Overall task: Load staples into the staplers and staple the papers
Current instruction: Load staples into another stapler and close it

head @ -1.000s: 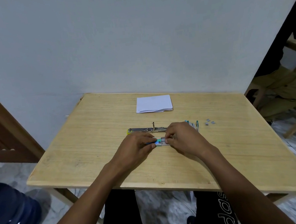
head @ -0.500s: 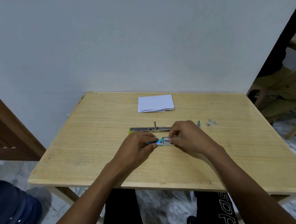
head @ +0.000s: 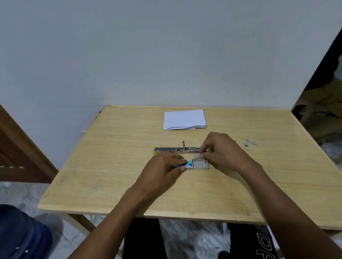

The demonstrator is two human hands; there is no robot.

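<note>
- I am watching the left hand [head: 163, 169] bearing down on the coloured end of the staple box [head: 198, 165]. Its grip is pinching that end against the tabletop [head: 110, 156]. I judge it is steadying the box so the open tray is not sliding while the other hand is picking from it.
- The right hand [head: 222, 153] is hovering just over the far edge of the tray. Its grip is pressed together, pinching a small grey strip of staples [head: 197, 156] between thumb and fingertips.
- The stapler [head: 172, 149] is lying opened out flat just beyond the box, with its metal channel facing up. I am reading that as deliberate, so a strip can go straight in from above.
- The strip is sitting between the box and the stapler, near the right end of the channel. The right hand is partly hiding that end, so I cannot tell how well the two are lining up.
- The papers [head: 183, 118] are lying in a neat stack near the wall edge, well apart from both hands and not yet stapled.
- A few loose staples [head: 249, 143] are lying to the right of the right hand, apart from it.
- I am judging this as the loading step. The next move is calling for the strip to be set legs-down in the channel, and a short strip held this lightly could tip or snap.
</note>
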